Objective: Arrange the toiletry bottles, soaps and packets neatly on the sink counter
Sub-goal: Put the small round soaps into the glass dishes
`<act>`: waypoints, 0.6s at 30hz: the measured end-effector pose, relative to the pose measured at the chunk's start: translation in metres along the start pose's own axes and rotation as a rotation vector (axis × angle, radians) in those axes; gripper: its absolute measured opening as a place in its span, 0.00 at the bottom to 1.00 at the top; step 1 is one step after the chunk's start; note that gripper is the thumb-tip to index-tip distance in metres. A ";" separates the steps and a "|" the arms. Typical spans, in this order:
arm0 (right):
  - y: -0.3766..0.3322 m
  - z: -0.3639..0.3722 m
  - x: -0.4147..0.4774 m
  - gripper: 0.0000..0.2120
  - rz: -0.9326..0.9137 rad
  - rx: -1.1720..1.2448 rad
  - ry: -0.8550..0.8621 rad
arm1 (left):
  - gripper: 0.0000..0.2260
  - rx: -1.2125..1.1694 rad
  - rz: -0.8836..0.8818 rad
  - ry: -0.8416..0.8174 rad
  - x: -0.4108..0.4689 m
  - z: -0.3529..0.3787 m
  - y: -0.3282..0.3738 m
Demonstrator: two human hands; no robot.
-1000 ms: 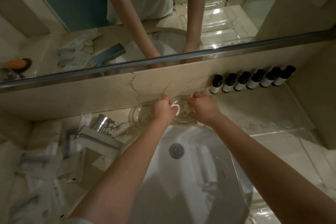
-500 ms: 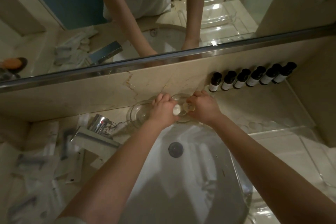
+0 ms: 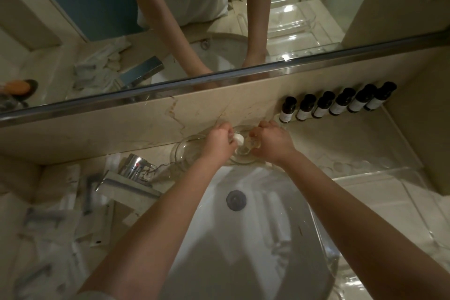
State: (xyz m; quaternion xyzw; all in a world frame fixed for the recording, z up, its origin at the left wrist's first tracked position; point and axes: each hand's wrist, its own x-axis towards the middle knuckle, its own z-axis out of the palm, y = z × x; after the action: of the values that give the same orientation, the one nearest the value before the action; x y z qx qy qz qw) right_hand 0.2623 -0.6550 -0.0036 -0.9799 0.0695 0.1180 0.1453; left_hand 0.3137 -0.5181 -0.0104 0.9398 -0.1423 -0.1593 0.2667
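Two clear glass dishes stand behind the basin, a left dish (image 3: pixel 185 151) and a right dish (image 3: pixel 243 157). My left hand (image 3: pixel 219 142) holds a small round white soap (image 3: pixel 238 139) over the right dish. My right hand (image 3: pixel 272 143) curls its fingers on that dish's far rim; what it holds is hard to tell. Several dark toiletry bottles (image 3: pixel 337 105) with white labels stand in a row against the back wall on the right. Clear packets (image 3: pixel 56 221) lie scattered on the counter to the left.
The white basin (image 3: pixel 243 238) with its drain (image 3: pixel 235 200) lies below my arms. A chrome tap (image 3: pixel 132 178) stands to its left. A clear plastic tray (image 3: pixel 389 202) sits on the right counter. The mirror (image 3: pixel 219 19) runs above the marble ledge.
Both hands stay over the right dish. The white soap in my left hand has turned and shifted slightly between the fingers.
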 end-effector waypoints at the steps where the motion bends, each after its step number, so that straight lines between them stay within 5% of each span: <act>1: 0.000 0.000 0.000 0.22 0.001 0.000 0.000 | 0.12 0.010 0.000 0.002 0.001 0.002 -0.002; 5: 0.000 0.000 -0.001 0.22 -0.003 0.003 -0.005 | 0.22 0.114 0.054 -0.049 0.000 0.006 -0.004; 11: 0.002 0.000 0.000 0.21 -0.007 0.006 -0.001 | 0.12 0.210 0.172 -0.091 -0.003 0.000 -0.005; 18: 0.002 0.002 -0.001 0.22 -0.011 0.021 0.013 | 0.19 0.242 0.233 -0.103 -0.017 -0.006 -0.022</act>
State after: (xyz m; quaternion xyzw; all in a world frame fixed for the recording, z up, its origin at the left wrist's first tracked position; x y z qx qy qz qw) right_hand 0.2602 -0.6565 -0.0063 -0.9794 0.0664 0.1101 0.1556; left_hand 0.3044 -0.4914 -0.0142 0.9328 -0.2818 -0.1571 0.1606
